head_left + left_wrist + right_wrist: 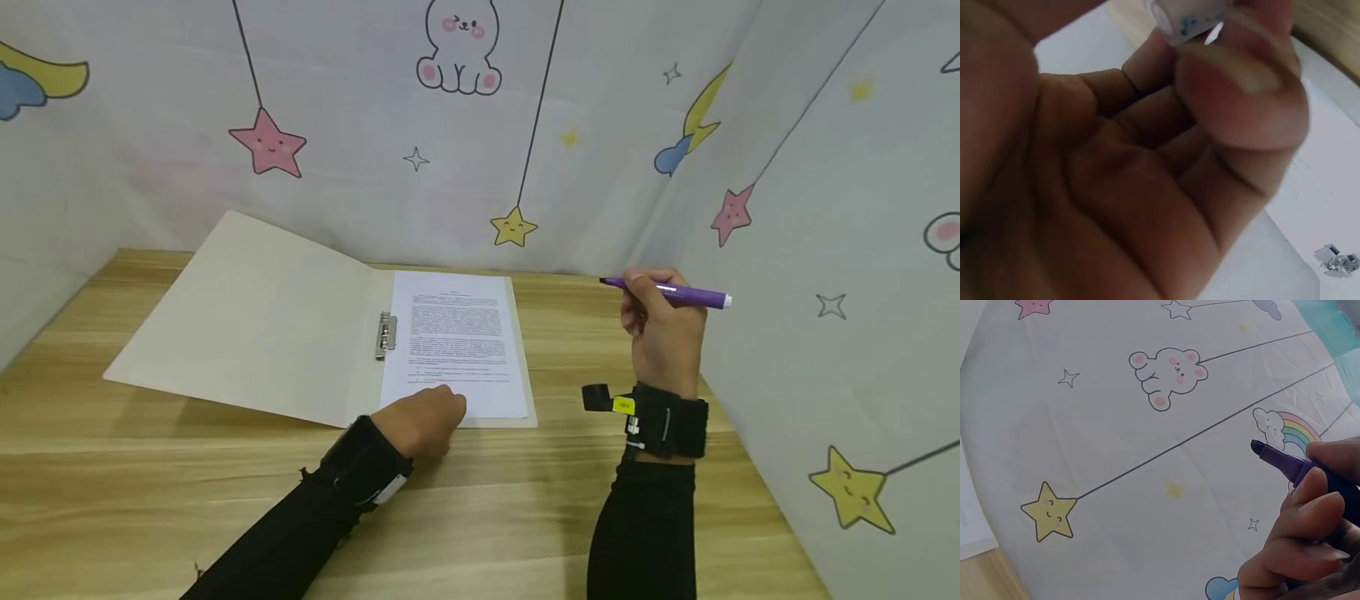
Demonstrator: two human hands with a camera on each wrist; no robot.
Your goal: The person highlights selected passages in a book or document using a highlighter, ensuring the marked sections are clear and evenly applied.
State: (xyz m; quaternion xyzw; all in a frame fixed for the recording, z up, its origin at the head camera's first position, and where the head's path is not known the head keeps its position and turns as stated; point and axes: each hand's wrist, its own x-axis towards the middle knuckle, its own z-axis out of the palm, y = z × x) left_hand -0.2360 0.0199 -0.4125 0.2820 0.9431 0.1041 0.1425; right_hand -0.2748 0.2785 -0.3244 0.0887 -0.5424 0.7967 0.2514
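My right hand (pixel 667 342) pinches a purple marker (pixel 690 295) between thumb and fingers, raised over the table's right side. Its dark, uncapped tip points left, and the other end is white. In the right wrist view the marker's chisel tip (pixel 1258 447) juts out past the fingertips. With curled fingers, my left hand (pixel 423 419) is at the lower edge of the printed sheet (pixel 457 350). In the left wrist view its thumb and fingers pinch a small white cap (pixel 1188 19) with blue marks, partly hidden by the thumb.
An open cream folder (pixel 247 308) lies on the wooden table (pixel 480 517), its left cover raised at an angle. Beside the sheet's left edge sits a metal clip (pixel 386 336). White curtains (pixel 352 100) with cartoon prints enclose the back and right side.
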